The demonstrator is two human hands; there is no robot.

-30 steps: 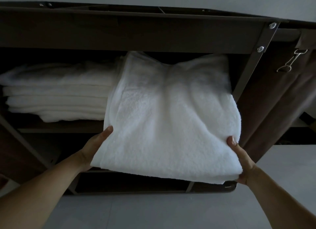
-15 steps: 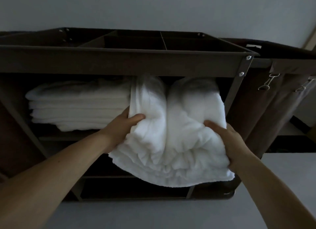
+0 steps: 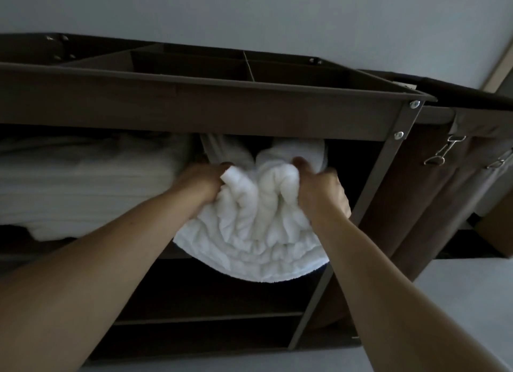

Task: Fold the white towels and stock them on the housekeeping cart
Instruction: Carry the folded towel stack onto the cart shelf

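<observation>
White towel [image 3: 258, 232] is held bunched in the upper opening of the cart [image 3: 194, 107], just right of the folded stack [image 3: 88, 182] — fingers [image 3: 301, 162] of left hand [image 3: 205, 178] and right hand [image 3: 319, 189] are clamped into its top folds — bulk sagging outward below both, so an inward push is judged due.

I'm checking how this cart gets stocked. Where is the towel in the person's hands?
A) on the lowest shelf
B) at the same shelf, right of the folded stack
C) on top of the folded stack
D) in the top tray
B: the towel, gripped by the left hand and the right hand, sits partly in the shelf opening right of the folded stack, below the top tray.
</observation>
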